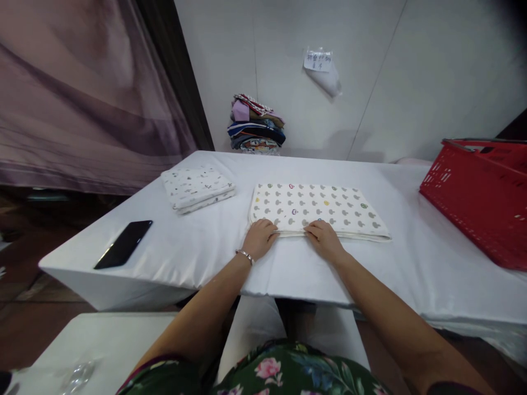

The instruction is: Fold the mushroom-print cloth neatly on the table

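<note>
A folded white cloth with small mushroom prints [321, 206] lies flat on the white table [197, 252] in front of me. My left hand [258, 237] rests on the cloth's near left edge, fingers curled and pinching the fabric; a bracelet sits on that wrist. My right hand [325, 237] presses on the near edge just right of it, fingers also bent onto the hem. The two hands are a short gap apart.
A second folded patterned cloth [197, 188] lies to the left. A black phone [123, 244] sits near the table's left edge. A red plastic basket [481, 192] stands at the right. A pile of folded coloured fabrics [255, 126] rests against the back wall.
</note>
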`<state>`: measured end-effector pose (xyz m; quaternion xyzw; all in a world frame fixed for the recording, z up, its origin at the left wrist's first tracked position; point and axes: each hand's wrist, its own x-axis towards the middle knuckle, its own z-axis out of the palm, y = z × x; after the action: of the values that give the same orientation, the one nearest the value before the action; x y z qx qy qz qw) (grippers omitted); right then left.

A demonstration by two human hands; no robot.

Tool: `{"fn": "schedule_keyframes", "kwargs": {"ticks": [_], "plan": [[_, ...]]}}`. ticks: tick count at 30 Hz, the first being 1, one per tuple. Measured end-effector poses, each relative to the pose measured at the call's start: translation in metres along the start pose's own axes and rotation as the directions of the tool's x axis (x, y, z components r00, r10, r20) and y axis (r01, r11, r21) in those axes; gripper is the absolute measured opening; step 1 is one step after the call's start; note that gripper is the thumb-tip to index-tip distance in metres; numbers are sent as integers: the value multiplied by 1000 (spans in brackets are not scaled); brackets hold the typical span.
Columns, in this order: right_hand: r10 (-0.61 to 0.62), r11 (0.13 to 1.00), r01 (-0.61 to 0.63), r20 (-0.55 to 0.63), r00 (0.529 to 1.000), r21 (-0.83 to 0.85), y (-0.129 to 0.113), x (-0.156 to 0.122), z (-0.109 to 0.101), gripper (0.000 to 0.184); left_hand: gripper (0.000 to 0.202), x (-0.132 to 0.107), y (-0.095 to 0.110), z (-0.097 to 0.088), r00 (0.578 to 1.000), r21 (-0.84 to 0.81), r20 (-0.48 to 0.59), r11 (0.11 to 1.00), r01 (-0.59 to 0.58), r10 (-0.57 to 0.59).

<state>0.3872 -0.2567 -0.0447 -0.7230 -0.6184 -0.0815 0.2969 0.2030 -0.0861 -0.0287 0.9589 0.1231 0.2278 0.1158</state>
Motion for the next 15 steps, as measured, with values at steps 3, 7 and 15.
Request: {"fn": "schedule_keyframes", "kwargs": {"ticks": [3,7,15], "plan": [[-1,999,1,-3,1000,-34,-3,1,0,25,16,0,0,1,1000,25,0,1000,-10,10],[3,998,-6,-43,999,-67,-6,2,-2,23,16,2,1,0,1000,23,5,1000,10,-10],[-13,998,12,-19,1000,-65,-7,2,-2,22,17,6,6,-1,1000,149,8,989,24,-25]]}}
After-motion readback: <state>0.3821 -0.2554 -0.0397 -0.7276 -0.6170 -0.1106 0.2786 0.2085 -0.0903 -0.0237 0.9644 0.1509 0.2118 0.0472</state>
